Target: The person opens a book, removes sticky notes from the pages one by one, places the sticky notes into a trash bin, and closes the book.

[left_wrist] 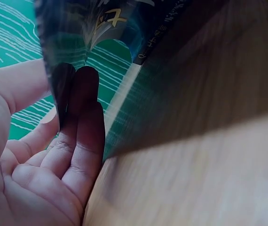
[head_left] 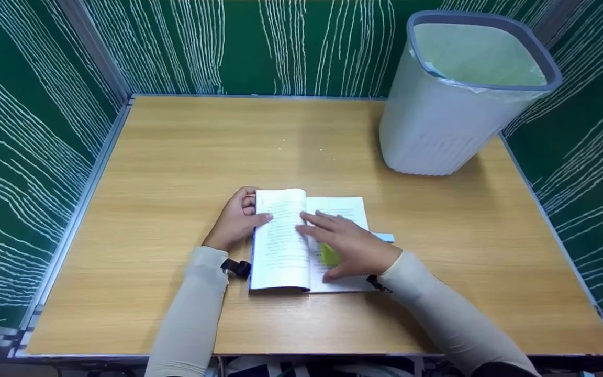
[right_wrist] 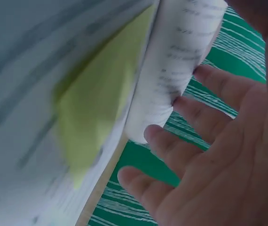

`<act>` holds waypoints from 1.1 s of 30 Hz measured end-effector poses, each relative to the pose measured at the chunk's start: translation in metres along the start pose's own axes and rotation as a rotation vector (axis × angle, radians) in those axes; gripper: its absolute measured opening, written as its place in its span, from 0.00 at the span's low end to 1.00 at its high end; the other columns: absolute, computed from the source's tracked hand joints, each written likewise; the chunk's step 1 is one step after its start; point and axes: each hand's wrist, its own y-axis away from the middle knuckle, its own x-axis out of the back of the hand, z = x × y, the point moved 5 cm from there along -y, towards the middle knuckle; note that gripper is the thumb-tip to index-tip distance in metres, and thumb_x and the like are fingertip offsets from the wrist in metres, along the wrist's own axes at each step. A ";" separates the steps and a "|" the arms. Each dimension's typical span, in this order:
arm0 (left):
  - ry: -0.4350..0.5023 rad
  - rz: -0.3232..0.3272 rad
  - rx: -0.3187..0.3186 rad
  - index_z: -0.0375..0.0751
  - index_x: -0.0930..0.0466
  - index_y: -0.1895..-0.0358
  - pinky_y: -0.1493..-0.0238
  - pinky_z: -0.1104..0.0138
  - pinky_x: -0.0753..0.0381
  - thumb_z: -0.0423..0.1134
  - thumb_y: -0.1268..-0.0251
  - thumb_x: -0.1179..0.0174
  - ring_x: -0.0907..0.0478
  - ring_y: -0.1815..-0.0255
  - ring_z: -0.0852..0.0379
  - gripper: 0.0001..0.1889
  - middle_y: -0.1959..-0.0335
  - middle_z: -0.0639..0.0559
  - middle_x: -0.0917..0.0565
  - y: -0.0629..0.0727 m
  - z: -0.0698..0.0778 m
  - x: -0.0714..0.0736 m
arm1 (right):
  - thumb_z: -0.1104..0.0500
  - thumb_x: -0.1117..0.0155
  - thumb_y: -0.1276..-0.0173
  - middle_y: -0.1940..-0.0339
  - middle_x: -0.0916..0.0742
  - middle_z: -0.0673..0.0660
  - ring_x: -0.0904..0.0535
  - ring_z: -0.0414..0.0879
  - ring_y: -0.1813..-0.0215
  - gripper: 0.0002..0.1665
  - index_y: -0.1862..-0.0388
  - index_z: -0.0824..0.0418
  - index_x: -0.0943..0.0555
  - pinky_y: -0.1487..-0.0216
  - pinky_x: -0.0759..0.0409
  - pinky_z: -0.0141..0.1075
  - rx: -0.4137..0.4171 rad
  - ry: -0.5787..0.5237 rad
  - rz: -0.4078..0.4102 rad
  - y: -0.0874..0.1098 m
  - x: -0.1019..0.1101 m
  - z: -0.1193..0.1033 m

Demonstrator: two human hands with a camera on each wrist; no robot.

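An open book (head_left: 283, 256) lies on the table near its front edge, with printed pages on both sides of the fold. At its left edge my left hand (head_left: 234, 222) grips the raised side, thumb on the page and fingers behind the dark cover (left_wrist: 117, 21). Over the right page hovers my right hand (head_left: 353, 246), fingers spread, fingertips close to the fold; whether they touch the paper I cannot tell. Partly beneath that hand, a yellow-green sticky note (right_wrist: 101, 103) is on the right page. A light blue tab (head_left: 384, 237) sticks out past the book's right side.
A white waste bin (head_left: 437, 131) with a grey rim and a liner stands at the table's back right. Tiny white scraps (head_left: 321, 150) dot the wooden table (head_left: 202, 152) beyond the book. Green panels with white lines (head_left: 244, 47) enclose the back and sides.
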 end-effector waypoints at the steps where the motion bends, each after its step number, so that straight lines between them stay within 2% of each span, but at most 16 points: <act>1: 0.013 -0.002 0.000 0.39 0.35 0.29 0.54 0.60 0.11 0.25 0.41 0.28 0.14 0.53 0.46 0.37 0.47 0.38 0.18 0.000 0.000 0.000 | 0.40 0.14 0.50 0.12 0.48 0.43 0.51 0.55 0.13 0.71 0.15 0.36 0.49 0.18 0.46 0.60 -0.021 -0.004 -0.007 0.001 -0.001 0.003; 4: 0.043 -0.008 0.005 0.39 0.39 0.25 0.55 0.58 0.10 0.22 0.41 0.29 0.13 0.53 0.44 0.41 0.46 0.38 0.18 0.001 0.001 0.000 | 0.40 0.14 0.49 0.12 0.48 0.42 0.52 0.52 0.13 0.71 0.15 0.35 0.50 0.17 0.48 0.61 -0.065 -0.018 -0.020 0.005 -0.002 0.011; 7: 0.034 -0.007 0.012 0.40 0.40 0.24 0.55 0.58 0.10 0.22 0.41 0.29 0.13 0.53 0.44 0.43 0.46 0.38 0.18 0.001 0.002 -0.001 | 0.40 0.15 0.47 0.13 0.45 0.43 0.50 0.48 0.13 0.68 0.15 0.39 0.47 0.17 0.48 0.60 -0.085 -0.014 -0.020 0.008 -0.002 0.016; 12: 0.027 -0.012 0.027 0.42 0.37 0.25 0.54 0.57 0.10 0.23 0.41 0.29 0.13 0.52 0.43 0.41 0.46 0.38 0.18 0.001 0.001 -0.001 | 0.44 0.17 0.43 0.14 0.40 0.45 0.44 0.46 0.15 0.60 0.17 0.45 0.39 0.17 0.44 0.55 -0.119 0.013 -0.016 0.012 -0.001 0.024; 18: 0.020 0.003 0.021 0.41 0.34 0.27 0.55 0.58 0.10 0.24 0.41 0.28 0.14 0.55 0.44 0.39 0.50 0.38 0.18 0.002 0.001 0.002 | 0.46 0.20 0.39 0.17 0.34 0.45 0.39 0.47 0.17 0.51 0.20 0.45 0.34 0.18 0.39 0.51 -0.175 0.032 -0.027 0.012 0.000 0.028; 25: 0.033 -0.014 0.007 0.39 0.35 0.26 0.57 0.61 0.11 0.24 0.41 0.28 0.14 0.57 0.48 0.39 0.50 0.39 0.18 0.001 0.002 0.000 | 0.46 0.19 0.43 0.20 0.28 0.52 0.34 0.50 0.20 0.48 0.25 0.52 0.27 0.21 0.33 0.49 -0.120 0.048 -0.022 0.016 0.002 0.028; 33: 0.039 -0.009 0.009 0.41 0.33 0.28 0.57 0.60 0.11 0.23 0.41 0.28 0.14 0.57 0.46 0.38 0.51 0.39 0.18 0.001 0.002 -0.001 | 0.50 0.20 0.43 0.26 0.21 0.52 0.26 0.50 0.25 0.43 0.28 0.51 0.24 0.25 0.28 0.47 -0.140 0.072 -0.005 0.015 0.008 0.028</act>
